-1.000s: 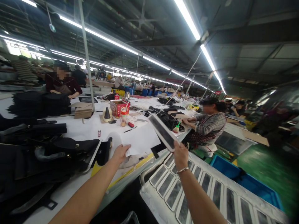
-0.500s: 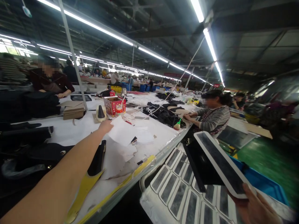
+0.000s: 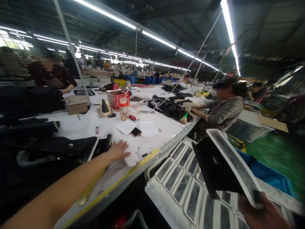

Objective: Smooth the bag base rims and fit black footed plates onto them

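Note:
My left hand [image 3: 118, 150] lies palm down on the white-covered table [image 3: 83, 127], fingers spread, touching a torn scrap of white paper [image 3: 132, 157]. A black bag strap end [image 3: 108, 143] sits beside its wrist. Beyond it are a white sheet [image 3: 126, 128] and a phone [image 3: 136, 132]. On the right, my right hand [image 3: 267, 211] grips the lower end of a long white-rimmed panel with a dark grey middle [image 3: 234, 162]. A black flat piece [image 3: 214, 162] hangs alongside that panel. Below, a white tray [image 3: 152, 190] holds several similar panels in rows.
Black bags [image 3: 76, 146] lie at the left. A red box [image 3: 118, 99], a jar [image 3: 123, 113] and a glue bottle [image 3: 184, 118] stand farther back. A co-worker [image 3: 224, 108] sits at the right table edge, another [image 3: 52, 74] at far left. A blue bin [image 3: 269, 175] stands right.
My left hand has let go of the white sheet and come back nearer, opening onto the table. The phone is now uncovered. My right hand still holds the panel, shifted slightly right.

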A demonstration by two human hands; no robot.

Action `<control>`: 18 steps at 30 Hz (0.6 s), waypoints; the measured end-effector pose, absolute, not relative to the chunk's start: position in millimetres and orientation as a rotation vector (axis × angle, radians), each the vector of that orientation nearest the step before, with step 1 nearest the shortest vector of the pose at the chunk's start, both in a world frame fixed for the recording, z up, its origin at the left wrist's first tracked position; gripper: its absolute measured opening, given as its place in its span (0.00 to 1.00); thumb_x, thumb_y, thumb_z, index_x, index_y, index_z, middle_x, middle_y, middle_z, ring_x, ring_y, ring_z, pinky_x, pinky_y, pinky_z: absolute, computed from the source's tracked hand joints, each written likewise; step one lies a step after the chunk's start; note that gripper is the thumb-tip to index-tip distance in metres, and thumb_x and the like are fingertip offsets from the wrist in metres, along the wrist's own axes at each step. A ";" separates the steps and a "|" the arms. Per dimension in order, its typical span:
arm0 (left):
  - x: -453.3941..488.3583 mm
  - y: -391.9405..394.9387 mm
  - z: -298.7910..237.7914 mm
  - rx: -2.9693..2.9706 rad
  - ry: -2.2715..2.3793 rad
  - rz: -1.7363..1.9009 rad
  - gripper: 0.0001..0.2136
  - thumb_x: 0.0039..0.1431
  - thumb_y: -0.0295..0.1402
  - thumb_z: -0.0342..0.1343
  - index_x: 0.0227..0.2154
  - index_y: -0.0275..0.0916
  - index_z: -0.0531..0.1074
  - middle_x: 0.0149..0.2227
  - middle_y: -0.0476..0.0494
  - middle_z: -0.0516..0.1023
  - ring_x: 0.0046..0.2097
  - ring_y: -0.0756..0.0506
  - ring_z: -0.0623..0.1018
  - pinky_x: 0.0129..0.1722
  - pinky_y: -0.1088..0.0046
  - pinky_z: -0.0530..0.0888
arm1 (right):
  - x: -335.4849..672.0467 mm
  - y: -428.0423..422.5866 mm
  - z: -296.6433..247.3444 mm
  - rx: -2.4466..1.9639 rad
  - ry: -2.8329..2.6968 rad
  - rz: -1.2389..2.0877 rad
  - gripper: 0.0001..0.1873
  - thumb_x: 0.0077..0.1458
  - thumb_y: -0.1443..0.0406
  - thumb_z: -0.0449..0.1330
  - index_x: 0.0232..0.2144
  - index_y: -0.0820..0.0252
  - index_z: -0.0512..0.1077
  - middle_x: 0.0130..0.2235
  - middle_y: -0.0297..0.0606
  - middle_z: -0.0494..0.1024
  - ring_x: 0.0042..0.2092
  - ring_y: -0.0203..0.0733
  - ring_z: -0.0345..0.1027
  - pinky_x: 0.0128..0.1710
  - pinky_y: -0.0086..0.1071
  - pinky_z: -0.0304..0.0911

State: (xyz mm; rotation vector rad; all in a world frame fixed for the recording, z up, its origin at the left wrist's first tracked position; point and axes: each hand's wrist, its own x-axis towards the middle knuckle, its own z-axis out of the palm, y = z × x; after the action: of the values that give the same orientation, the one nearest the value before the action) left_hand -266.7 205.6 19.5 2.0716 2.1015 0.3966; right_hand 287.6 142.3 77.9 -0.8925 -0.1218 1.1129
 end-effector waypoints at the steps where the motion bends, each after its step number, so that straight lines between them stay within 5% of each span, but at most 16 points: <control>1: -261.5 196.2 13.9 2.090 2.080 0.383 0.26 0.48 0.52 0.53 0.49 0.45 0.69 0.58 0.42 0.65 0.62 0.35 0.58 0.59 0.48 0.51 | 273.8 151.6 84.2 -0.866 -0.182 1.134 0.13 0.56 0.72 0.50 0.36 0.54 0.72 0.29 0.39 0.76 0.27 0.33 0.74 0.19 0.19 0.70; 5: -248.7 171.5 5.1 2.080 2.168 0.504 0.31 0.58 0.50 0.42 0.60 0.37 0.52 0.65 0.37 0.48 0.65 0.41 0.49 0.61 0.58 0.50 | 200.8 211.4 104.2 -0.776 -0.166 1.316 0.09 0.59 0.68 0.49 0.30 0.61 0.68 0.24 0.33 0.73 0.22 0.29 0.70 0.16 0.15 0.66; 10: -226.1 160.9 -9.7 2.121 2.103 0.324 0.46 0.45 0.58 0.52 0.62 0.39 0.46 0.66 0.34 0.40 0.65 0.35 0.45 0.60 0.51 0.50 | 103.6 293.5 82.6 -0.883 -0.181 1.441 0.14 0.64 0.64 0.43 0.31 0.60 0.65 0.24 0.31 0.72 0.23 0.28 0.69 0.19 0.15 0.66; 14: -210.9 174.0 -20.0 2.044 2.139 0.174 0.42 0.44 0.57 0.53 0.60 0.41 0.52 0.63 0.31 0.52 0.62 0.30 0.54 0.55 0.43 0.54 | 54.1 322.8 34.2 -1.040 -0.220 1.563 0.17 0.63 0.59 0.43 0.31 0.63 0.65 0.21 0.36 0.71 0.23 0.34 0.70 0.20 0.24 0.69; 18: -213.7 201.3 -9.7 2.069 2.130 0.231 0.33 0.47 0.59 0.48 0.49 0.40 0.67 0.55 0.33 0.66 0.55 0.33 0.65 0.51 0.53 0.63 | 38.4 331.4 0.3 -1.190 -0.274 1.604 0.08 0.59 0.62 0.53 0.32 0.63 0.63 0.20 0.33 0.70 0.22 0.35 0.69 0.21 0.27 0.69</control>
State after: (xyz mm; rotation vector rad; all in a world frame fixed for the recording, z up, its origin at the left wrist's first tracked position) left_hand -213.7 201.3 -9.7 2.0691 2.1300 0.2307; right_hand 38.4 331.4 0.3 -1.1905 -0.2738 1.6043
